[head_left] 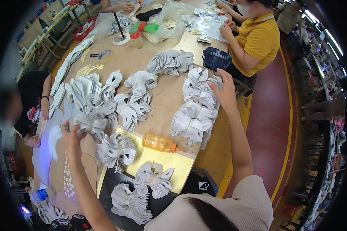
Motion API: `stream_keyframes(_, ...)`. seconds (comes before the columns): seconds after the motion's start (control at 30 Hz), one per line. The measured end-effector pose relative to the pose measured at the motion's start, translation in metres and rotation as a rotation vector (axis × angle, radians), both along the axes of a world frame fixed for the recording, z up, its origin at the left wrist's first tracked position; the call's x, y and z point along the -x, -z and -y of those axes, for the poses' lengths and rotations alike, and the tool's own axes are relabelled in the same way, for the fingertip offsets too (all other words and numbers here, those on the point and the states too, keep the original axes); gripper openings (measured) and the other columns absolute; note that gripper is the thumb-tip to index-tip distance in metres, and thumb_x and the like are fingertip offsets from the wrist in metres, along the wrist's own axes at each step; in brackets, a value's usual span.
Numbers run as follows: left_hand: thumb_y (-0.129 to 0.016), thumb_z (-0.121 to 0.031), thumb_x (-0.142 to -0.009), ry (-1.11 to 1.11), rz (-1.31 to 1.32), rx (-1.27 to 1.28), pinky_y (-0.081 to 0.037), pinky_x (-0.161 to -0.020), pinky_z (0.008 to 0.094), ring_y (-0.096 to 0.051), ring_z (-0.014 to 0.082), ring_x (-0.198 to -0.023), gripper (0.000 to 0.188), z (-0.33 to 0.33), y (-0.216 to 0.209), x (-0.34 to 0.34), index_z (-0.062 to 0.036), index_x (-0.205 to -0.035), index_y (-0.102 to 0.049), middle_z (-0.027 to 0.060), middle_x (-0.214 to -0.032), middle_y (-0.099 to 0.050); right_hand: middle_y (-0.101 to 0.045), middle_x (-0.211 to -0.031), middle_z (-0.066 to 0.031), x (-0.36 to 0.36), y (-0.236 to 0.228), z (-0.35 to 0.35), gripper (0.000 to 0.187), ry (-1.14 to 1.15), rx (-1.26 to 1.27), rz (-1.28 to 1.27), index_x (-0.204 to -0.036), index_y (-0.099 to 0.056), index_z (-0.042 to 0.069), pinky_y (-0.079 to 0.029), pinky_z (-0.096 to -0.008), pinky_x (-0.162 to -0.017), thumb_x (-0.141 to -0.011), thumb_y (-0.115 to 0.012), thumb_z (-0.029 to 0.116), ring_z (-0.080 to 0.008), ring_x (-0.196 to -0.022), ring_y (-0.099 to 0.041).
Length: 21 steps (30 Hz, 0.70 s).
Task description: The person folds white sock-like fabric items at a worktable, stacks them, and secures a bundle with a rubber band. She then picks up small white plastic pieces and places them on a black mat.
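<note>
at the far left we see a person in a black top (34, 86) sitting by the edge of the surface (164, 98), a forearm resting on it. just right of that, our left hand (71, 133) is raised over the surface with its fingers closed on a bundle of white cut-out pieces (89, 122), at the near end of a big heap of the same pieces. below it lie more tied white bundles: one (116, 150) on the corner of a yellow board (181, 163), two others nearer to us on a dark sheet. an orange squeeze bottle (159, 143) lies on its side on the yellow board, between our arms. further right a long row of white bundles (194, 115) runs along the edge of the surface; our right hand (223, 91) rests flat on its upper part, fingers spread and not gripping. a dark blue basket (216, 58) stands just beyond that hand. at the right a person in a yellow shirt (258, 38) sits at the far corner, both hands on small pieces there.
</note>
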State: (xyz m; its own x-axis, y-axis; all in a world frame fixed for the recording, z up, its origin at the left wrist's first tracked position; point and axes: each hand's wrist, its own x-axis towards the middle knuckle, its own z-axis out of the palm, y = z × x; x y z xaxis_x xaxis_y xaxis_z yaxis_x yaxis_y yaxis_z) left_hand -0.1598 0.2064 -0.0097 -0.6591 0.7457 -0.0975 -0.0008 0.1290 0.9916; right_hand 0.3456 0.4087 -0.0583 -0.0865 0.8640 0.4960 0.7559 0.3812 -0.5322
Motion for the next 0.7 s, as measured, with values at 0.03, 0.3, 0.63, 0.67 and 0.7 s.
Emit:
stream_keyframes(0.03,-0.064,-0.013,-0.085,0.007,-0.038,-0.055,-0.059,-0.071,0.0332,-0.065,0.0217,-0.085,0.048,-0.003,-0.024,-0.011,-0.0035,-0.127,-0.042,0.0120,-0.104,-0.061,-0.052,-0.135,-0.0163,0.009,-0.017,0.010,0.062,-0.094,0.032,-0.085,-0.134,-0.052,0.006,-0.038,-0.0380,-0.106,-0.084,-0.072,0.036,-0.0302,-0.126,-0.050)
stream_keyframes(0.3,-0.064,-0.015,-0.088,0.480,0.154,-0.118,-0.057,-0.080,0.0393,-0.065,0.0246,-0.097,0.047,-0.068,-0.081,-0.211,-0.0029,-0.128,-0.040,0.0163,-0.117,-0.058,-0.049,-0.137,-0.0131,0.097,-0.092,0.086,0.078,-0.558,-0.070,-0.068,-0.136,-0.043,0.007,-0.041,-0.0382,-0.103,-0.072,-0.084,0.022,-0.0260,-0.121,-0.051)
stream_keyframes(0.63,-0.056,-0.035,-0.094,0.825,-1.192,-0.318,-0.039,-0.104,0.0509,-0.049,0.0293,-0.129,0.049,-0.190,0.029,-0.343,-0.0064,-0.133,-0.051,0.0170,-0.138,-0.050,-0.065,-0.108,-0.0169,-0.043,-0.100,0.032,0.068,-0.078,0.007,-0.237,-0.128,-0.044,-0.003,-0.051,-0.0360,-0.085,-0.077,-0.080,0.023,-0.0283,-0.099,-0.065)
stream_keyframes(0.67,-0.056,-0.037,-0.093,0.752,-1.346,-0.371,-0.035,-0.106,0.0530,-0.044,0.0296,-0.133,0.050,-0.200,0.047,-0.355,-0.0074,-0.134,-0.051,0.0155,-0.140,-0.049,-0.064,-0.109,-0.0164,-0.046,-0.105,0.024,0.068,-0.053,0.000,-0.207,-0.128,-0.045,-0.002,-0.050,-0.0369,-0.087,-0.077,-0.080,0.024,-0.0285,-0.101,-0.064)
stream_keyframes(0.7,-0.055,-0.038,-0.092,0.681,-1.496,-0.432,-0.031,-0.109,0.0550,-0.040,0.0298,-0.137,0.052,-0.208,0.055,-0.367,-0.0084,-0.135,-0.051,0.0140,-0.142,-0.049,-0.064,-0.111,-0.0157,-0.050,-0.108,0.017,0.067,-0.041,-0.078,-0.099,-0.129,-0.047,-0.001,-0.048,-0.0376,-0.089,-0.077,-0.080,0.025,-0.0285,-0.103,-0.062)
